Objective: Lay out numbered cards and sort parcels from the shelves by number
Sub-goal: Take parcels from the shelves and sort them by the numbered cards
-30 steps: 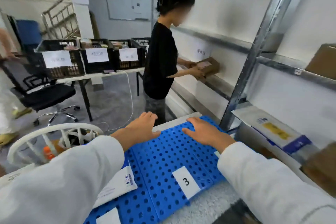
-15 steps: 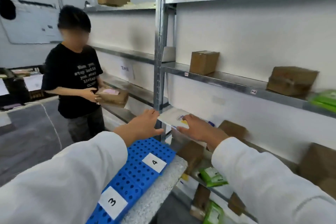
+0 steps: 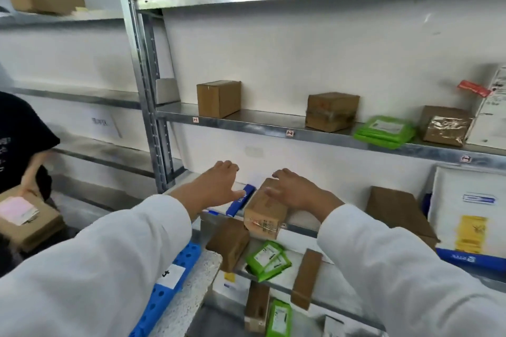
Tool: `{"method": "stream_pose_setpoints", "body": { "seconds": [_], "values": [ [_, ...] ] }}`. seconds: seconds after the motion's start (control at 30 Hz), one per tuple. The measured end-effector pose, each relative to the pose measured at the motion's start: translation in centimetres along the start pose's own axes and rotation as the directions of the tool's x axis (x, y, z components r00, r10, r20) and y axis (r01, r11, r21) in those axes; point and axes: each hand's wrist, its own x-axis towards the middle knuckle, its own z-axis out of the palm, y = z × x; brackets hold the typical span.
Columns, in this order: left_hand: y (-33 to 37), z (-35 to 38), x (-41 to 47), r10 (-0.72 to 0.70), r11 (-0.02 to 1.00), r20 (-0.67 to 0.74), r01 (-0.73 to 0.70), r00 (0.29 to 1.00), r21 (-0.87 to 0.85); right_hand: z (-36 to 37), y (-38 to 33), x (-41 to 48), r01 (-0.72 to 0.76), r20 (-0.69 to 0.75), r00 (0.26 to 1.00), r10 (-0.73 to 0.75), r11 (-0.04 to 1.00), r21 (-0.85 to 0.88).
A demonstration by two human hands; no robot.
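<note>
Both my hands reach into the metal shelf (image 3: 273,128) in front of me. My right hand (image 3: 295,191) lies on top of a small brown cardboard parcel (image 3: 262,213) at the shelf's front edge, fingers loosely bent over it. My left hand (image 3: 219,186) hovers just left of that parcel, over a flat white and blue mailer (image 3: 241,200), fingers relaxed. At the lower left the blue perforated board (image 3: 164,290) lies on the table with a white numbered card (image 3: 171,276) on it.
More brown boxes (image 3: 219,98) and green mailers (image 3: 383,131) sit on the shelf above; others (image 3: 268,260) lie on lower shelves. A large white and blue mailer (image 3: 471,213) leans at right. Another person in black (image 3: 16,145) holds a box (image 3: 24,216) at left.
My view has swung right from the blue board to the shelves. Both hands moved forward to the shelf, and my right hand came down onto the brown parcel.
</note>
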Motion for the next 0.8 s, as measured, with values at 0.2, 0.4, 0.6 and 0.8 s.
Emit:
{"method": "stream_pose_setpoints", "body": {
  "seconds": [0.2, 0.4, 0.6, 0.8],
  "values": [
    [5.5, -1.4, 5.9, 0.208, 0.977, -0.049, -0.210, 0.977, -0.023, -5.3, 5.5, -3.0, -0.191, -0.116, 0.976, 0.187, 0.981, -0.022],
    [11.4, -1.4, 10.0, 0.380, 0.920, -0.053, -0.384, 0.923, -0.080, -9.1, 10.0, -7.4, -0.412, -0.202, 0.892, 0.405, 0.911, 0.010],
    [15.5, -0.8, 11.5, 0.544, 0.832, -0.025, -0.544, 0.839, -0.109, -10.1, 11.4, -11.4, -0.554, -0.225, 0.807, 0.546, 0.832, 0.032],
    [19.0, -0.7, 11.6, 0.643, 0.750, -0.031, -0.638, 0.765, -0.175, -10.1, 12.2, -15.7, -0.675, -0.223, 0.721, 0.657, 0.738, -0.006]
  ]
}}
